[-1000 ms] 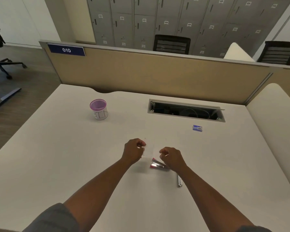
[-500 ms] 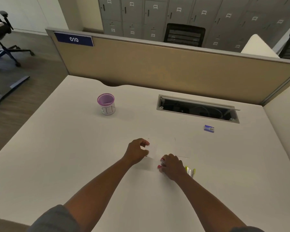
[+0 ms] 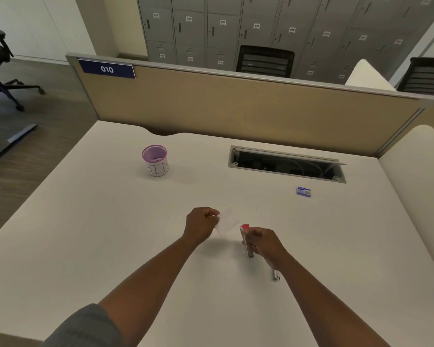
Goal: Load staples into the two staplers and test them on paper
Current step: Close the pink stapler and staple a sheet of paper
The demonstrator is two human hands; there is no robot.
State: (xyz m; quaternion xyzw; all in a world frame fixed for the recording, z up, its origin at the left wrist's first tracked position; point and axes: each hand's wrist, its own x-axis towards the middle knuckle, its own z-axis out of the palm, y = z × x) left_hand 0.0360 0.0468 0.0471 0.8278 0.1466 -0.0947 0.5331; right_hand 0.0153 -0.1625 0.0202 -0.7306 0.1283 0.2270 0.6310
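From your head camera, your left hand [image 3: 200, 225] is raised just above the white desk [image 3: 85, 221], its fingers curled in with thumb and fingertips pinching the near-left edge of a small slip of paper [image 3: 228, 221]; the paper is lifted clear of the desk and tilts away towards your right. Your right hand [image 3: 264, 244] sits just beside it, fingers wrapped round a red stapler [image 3: 246, 237]; the stapler points away from you, its red tip showing past your fingers and its metal underside running back along the thumb side; the tip is close to the paper's right edge, though you cannot tell whether the two touch. A second, silvery stapler [image 3: 276, 274] lies on the desk right against your right wrist, mostly hidden by your forearm, so you cannot tell its colour fully. Further off to your right, near the open cable tray [image 3: 286, 164], lies a small blue staple box [image 3: 303, 191], well apart from both hands; to your left stands a purple-rimmed cup [image 3: 155, 160] with writing on its side; behind the desk runs a tan partition [image 3: 236, 106] bearing a blue sign [image 3: 106, 69] that reads 010.
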